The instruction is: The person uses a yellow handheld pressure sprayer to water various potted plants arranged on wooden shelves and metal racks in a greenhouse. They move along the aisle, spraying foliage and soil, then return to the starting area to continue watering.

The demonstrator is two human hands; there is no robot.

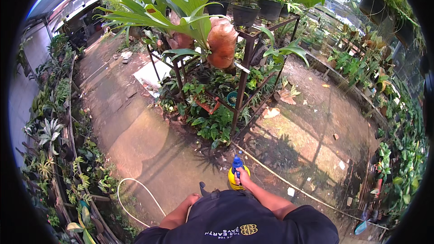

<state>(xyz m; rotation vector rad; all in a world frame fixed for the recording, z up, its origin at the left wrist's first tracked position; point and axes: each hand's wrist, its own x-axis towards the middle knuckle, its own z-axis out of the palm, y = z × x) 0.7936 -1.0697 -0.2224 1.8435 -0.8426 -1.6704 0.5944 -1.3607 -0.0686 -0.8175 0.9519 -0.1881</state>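
My right hand (pixel 242 177) grips the blue handle of a pump sprayer (pixel 248 173) with a yellow tank, held out in front of my body. The sprayer's blue nozzle end points away from me, toward the metal plant stand (pixel 243 74). My left hand (pixel 194 199) is low by my waist at the left, mostly behind the dark shirt (pixel 234 217). Its fingers are too hidden to tell whether they hold anything. Near it a short dark piece (pixel 203 188), perhaps a strap, sticks up.
A staghorn fern (pixel 193 20) overhangs the stand's corner, with black pots (pixel 245 14) on top. A pale hose (pixel 271 170) crosses the floor at the right; a hose loop (pixel 119 193) lies left. Plant benches line the left (pixel 72 108) and right (pixel 362 100) sides.
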